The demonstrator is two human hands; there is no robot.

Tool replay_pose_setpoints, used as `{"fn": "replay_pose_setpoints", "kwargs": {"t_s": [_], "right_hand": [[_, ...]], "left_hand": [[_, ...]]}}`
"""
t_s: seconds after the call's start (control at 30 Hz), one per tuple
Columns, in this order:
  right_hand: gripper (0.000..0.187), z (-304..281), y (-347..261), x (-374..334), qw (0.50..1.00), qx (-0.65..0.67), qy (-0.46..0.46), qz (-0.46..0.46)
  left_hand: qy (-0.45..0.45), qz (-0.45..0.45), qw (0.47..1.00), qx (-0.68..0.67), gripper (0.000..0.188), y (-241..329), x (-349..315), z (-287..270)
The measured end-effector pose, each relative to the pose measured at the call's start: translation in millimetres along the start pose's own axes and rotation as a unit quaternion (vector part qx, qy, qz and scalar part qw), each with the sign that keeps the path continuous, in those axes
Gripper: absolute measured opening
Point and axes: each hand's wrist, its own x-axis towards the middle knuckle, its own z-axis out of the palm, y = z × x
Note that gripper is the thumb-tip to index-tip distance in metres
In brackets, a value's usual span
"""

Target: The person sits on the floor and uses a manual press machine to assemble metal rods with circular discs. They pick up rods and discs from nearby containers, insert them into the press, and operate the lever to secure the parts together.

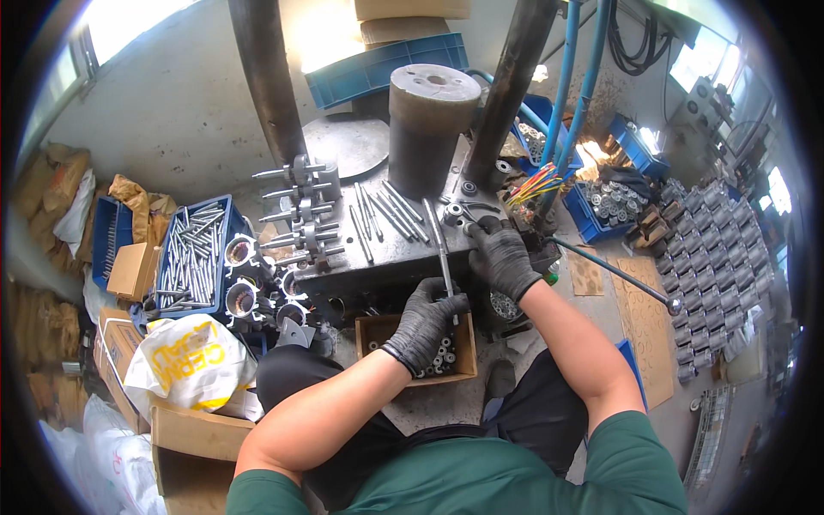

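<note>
My left hand (425, 322), in a grey work glove, is closed around the lower end of a long steel shaft (436, 236). The shaft points up and away over the steel press table (365, 266). To its right, my gloved right hand (502, 257) has its fingers curled at the table top, beside a small metal ring part (453, 211). What those fingers hold, if anything, is hidden. Several loose shafts (403, 210) lie left of the held one. A wooden box (463, 348) with small ring parts sits below my left hand.
A thick steel cylinder (429, 129) stands behind the table top between two dark posts (266, 81). Shafts fitted with rotors (300, 210) stand at the left edge. A blue crate (227, 245) holds many shafts. A long bar (614, 273) juts out right; stacked metal cylinders (717, 266) lie beyond.
</note>
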Motion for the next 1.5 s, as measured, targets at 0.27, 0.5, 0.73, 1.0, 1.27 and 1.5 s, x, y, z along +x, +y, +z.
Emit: {"fn": "replay_pose_setpoints", "kwargs": {"t_s": [0.27,0.5,0.73,1.0,1.27,1.5], "right_hand": [[0.017,3.7,-3.0,-21.1,0.951,0.277,0.015,0.137],[0.026,-47.2,-37.7,-18.8,0.571,0.722,-0.034,0.389],[0.04,-42.6,-23.7,-32.2,0.712,0.651,-0.105,0.242],[0.038,-32.6,-31.0,-35.7,0.586,0.733,-0.09,0.333],[0.041,-36.1,-43.1,-38.1,0.65,0.658,-0.181,0.336],[0.04,-47.1,-62.0,-35.4,0.747,0.597,-0.144,0.257]], "left_hand": [[-0.005,-0.018,0.999,0.048,0.043,1.1,-0.4,-4.7],[-0.059,0.012,0.98,0.189,0.042,5.0,-6.7,0.7],[-0.075,-0.033,0.981,0.177,0.048,8.7,-3.4,5.6],[-0.077,0.005,0.983,0.167,0.047,-0.7,3.7,3.6],[-0.067,0.018,0.983,0.172,0.048,-8.3,7.2,1.7],[-0.033,0.07,0.988,0.133,0.066,-9.8,9.0,-2.4]]}}
